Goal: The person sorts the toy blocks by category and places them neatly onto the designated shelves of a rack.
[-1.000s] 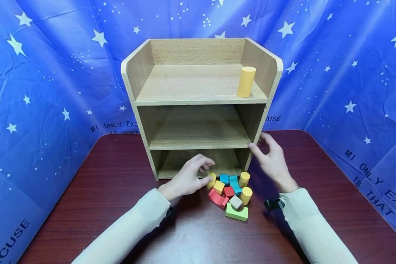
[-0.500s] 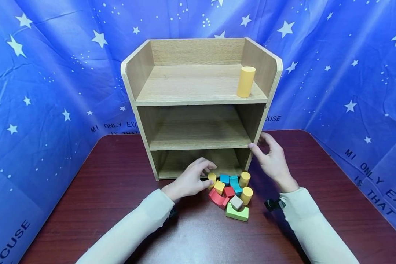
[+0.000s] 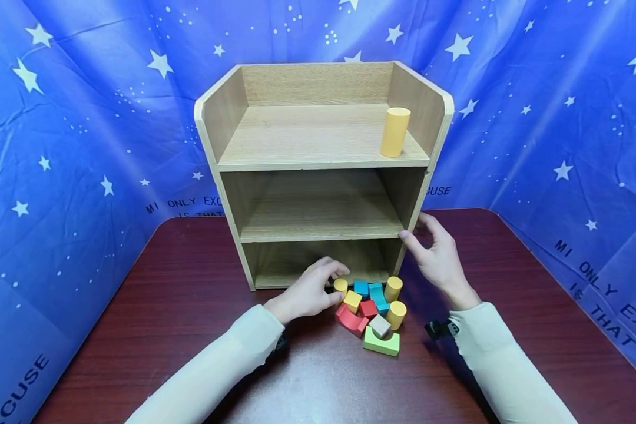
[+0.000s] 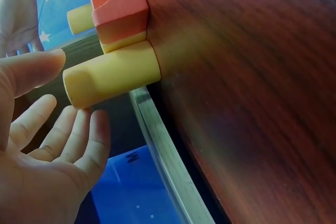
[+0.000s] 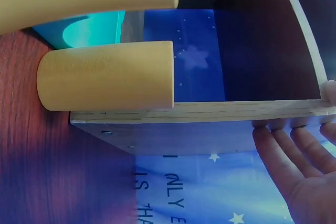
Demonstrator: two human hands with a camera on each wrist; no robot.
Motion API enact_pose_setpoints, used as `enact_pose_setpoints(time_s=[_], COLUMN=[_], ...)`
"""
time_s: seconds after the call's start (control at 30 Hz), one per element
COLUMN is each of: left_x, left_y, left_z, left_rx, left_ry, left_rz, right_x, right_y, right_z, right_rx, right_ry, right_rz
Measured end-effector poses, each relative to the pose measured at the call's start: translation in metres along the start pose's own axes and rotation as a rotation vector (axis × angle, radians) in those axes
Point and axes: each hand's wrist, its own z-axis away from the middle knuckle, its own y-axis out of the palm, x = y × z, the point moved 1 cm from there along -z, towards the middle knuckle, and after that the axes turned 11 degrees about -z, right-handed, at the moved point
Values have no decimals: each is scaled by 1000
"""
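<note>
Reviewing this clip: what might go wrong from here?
The left hand is at a small yellow cylinder standing close to a yellow cube; a bump might topple the cylinder.
The tall yellow cylinder stands near the front edge atop the wooden shelf; a jolt from the right hand touching the shelf might tip it off.

Over the last second my left hand [image 3: 308, 290] has slid a little to my right and sunk closer to the counter [image 3: 323, 388]. My fingers [image 3: 335, 268] have dropped from higher up and reach further past the far side of the upright yellow cylinder [image 3: 340, 285] at the left of the blocks. My thumb [image 3: 333, 298], which sat nearer the cylinder's top, has come down and across, so its tip now covers more of the front, lower down. My left sleeve [image 3: 212, 359] has followed rightward with it.
</note>
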Motion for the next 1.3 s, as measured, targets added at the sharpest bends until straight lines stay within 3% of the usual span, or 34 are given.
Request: enact_pose_setpoints(time_s=[0.27, 0.73, 0.97, 1.3], left_x=[1, 2, 3, 4], left_y=[5, 9, 14, 17], left_z=[0, 0, 0, 0], left_rx=[24, 2, 39, 26], left_ry=[-29, -41, -64, -51], left_rz=[-42, -83, -100, -107], right_x=[-1, -3, -2, -3], right_y=[0, 0, 1, 0], right_z=[0, 0, 0, 0], right_rx=[1, -6, -4, -5], right_ry=[-3, -2, -2, -9], right_rz=[-2, 0, 2, 16])
